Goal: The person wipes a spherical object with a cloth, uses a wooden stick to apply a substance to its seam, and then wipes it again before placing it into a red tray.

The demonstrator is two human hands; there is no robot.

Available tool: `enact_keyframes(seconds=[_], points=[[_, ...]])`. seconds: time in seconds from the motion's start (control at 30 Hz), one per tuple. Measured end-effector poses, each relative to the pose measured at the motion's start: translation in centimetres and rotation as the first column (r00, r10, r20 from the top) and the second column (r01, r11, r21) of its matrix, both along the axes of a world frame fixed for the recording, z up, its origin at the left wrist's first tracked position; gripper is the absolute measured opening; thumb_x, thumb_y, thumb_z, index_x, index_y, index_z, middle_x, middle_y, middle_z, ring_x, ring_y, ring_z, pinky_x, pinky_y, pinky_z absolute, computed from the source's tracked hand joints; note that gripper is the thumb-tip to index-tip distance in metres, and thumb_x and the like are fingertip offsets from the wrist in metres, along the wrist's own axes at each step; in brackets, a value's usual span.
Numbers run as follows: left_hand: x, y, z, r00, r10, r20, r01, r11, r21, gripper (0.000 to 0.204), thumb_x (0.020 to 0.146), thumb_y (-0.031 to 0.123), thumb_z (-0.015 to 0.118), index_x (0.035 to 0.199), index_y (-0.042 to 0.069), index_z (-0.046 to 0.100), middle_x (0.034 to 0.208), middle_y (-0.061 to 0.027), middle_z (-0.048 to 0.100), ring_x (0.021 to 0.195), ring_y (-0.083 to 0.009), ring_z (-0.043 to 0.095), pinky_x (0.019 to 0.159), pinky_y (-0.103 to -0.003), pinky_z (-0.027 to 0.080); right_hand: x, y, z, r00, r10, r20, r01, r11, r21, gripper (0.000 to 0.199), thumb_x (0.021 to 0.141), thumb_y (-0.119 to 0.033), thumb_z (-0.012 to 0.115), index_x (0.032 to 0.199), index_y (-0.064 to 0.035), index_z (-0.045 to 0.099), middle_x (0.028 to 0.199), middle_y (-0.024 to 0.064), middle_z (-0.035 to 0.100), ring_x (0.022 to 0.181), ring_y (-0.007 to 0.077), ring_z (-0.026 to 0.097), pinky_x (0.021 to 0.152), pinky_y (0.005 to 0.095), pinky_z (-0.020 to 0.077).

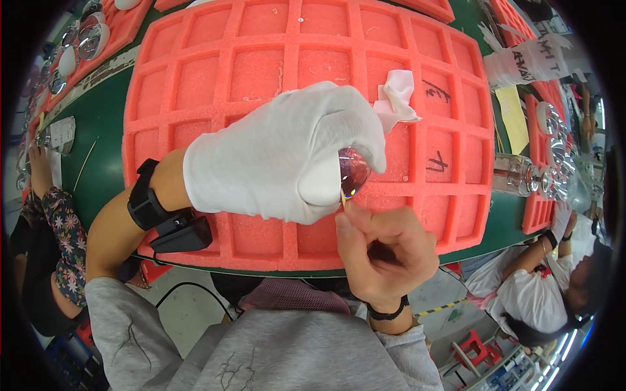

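My left hand (280,153), in a white glove, is closed around a rounded piece with a glossy, dark reddish dome (353,172) and a smooth white part beside it. The glove covers much of this piece. Just below it, my bare right hand (391,257) pinches a thin, pale yellowish stick (344,201) between thumb and forefinger. The stick's upper end meets the lower edge of the dome, near the white part. Both hands are over the near half of a red foam tray (293,44) divided into square compartments.
A crumpled white cloth (396,101) lies on the tray's right part. To its right, a clear glass jar (515,174) stands on the green table (98,130). Shiny domed pieces (93,39) sit in foam at the far left. People work on either side.
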State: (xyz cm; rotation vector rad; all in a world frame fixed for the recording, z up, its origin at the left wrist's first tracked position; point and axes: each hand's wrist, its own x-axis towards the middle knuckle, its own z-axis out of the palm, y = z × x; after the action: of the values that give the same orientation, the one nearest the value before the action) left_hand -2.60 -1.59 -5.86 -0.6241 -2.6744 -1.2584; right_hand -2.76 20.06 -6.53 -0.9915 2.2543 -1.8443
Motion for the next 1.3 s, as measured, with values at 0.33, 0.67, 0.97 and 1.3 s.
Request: enact_keyframes(seconds=[0.33,0.67,0.97,1.3], points=[[0.2,0.0,0.1,0.998,-0.023,0.050,0.021,0.998,0.053,0.051,0.058,0.009,0.084,0.105,0.016,0.067,0.114,-0.0050,0.067,0.106,-0.0287,0.062,0.088,-0.039,0.053,-0.3,-0.5,0.0,1.000,0.015,-0.018,-0.016,0.999,-0.043,0.014,0.081,0.014,0.073,0.086,0.0052,0.064,0.061,-0.0008,0.062,0.055,-0.0013,0.051,0.052,0.0165,0.0378],[-0.1,0.0,0.3,1.000,-0.017,0.026,0.015,0.998,0.066,0.053,0.056,0.014,0.087,0.105,0.016,0.067,0.118,-0.0051,0.067,0.109,-0.0287,0.062,0.091,-0.040,0.053,-0.1,-0.3,0.1,1.000,0.004,-0.029,-0.005,0.999,-0.049,0.016,0.078,0.013,0.077,0.087,0.0032,0.068,0.059,-0.0010,0.061,0.051,-0.0008,0.049,0.048,0.0168,0.0355],[-0.4,-0.3,0.6,0.998,-0.059,0.015,0.058,0.998,0.037,0.055,0.055,0.015,0.090,0.105,0.015,0.068,0.118,-0.0056,0.067,0.111,-0.0276,0.061,0.093,-0.039,0.052,-0.3,-0.5,0.0,0.998,-0.005,-0.070,0.002,0.999,-0.049,0.015,0.078,0.012,0.077,0.087,0.0020,0.068,0.062,-0.0021,0.063,0.051,-0.0011,0.049,0.047,0.0170,0.0349],[-0.6,-0.2,0.6,0.997,-0.042,0.066,0.037,0.996,0.085,0.056,0.054,0.015,0.090,0.105,0.015,0.068,0.117,-0.0052,0.067,0.110,-0.0275,0.061,0.093,-0.039,0.052,-0.4,-1.0,0.0,0.997,-0.024,-0.075,0.020,0.999,-0.050,0.015,0.078,0.012,0.077,0.086,0.0014,0.069,0.061,-0.0022,0.062,0.049,-0.0009,0.047,0.046,0.0174,0.0350]])
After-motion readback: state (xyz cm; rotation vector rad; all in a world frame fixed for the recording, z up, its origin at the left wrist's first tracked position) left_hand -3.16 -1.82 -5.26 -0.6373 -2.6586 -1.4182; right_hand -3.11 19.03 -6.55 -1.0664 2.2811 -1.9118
